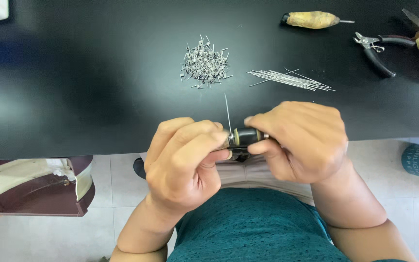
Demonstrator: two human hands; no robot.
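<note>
Left fingers: the left hand (183, 162) is curled tight, thumb and forefinger pinching the near end of a small dark winding tool (245, 138) and the foot of a thin straight wire (227, 114) that stands up from it.
Right fingers: the right hand (302, 140) is clenched round the other end of the same tool, thumb and fingertips gripping its barrel.
Tool: it lies crosswise between the two hands, just over the near edge of the black table (73, 73), dark with a pale band in its middle.
Wire: upright, nearly vertical, its free tip pointing towards the far side of the table.
Doing it well: I judge the wire wants to be kept pressed close against the tool with the left thumb while the right hand turns evenly, so the turns lie side by side.
Risk: a slack pinch would likely let the wire spring off.
Finished pieces: a heap of small wound coils (204, 63) lies beyond the hands.
Stock: a bundle of straight wires (289, 79) lies just right of the heap.
Farther out: black-handled pliers (377, 48) and a tape-wrapped tool (312, 19) rest at the far right.
</note>
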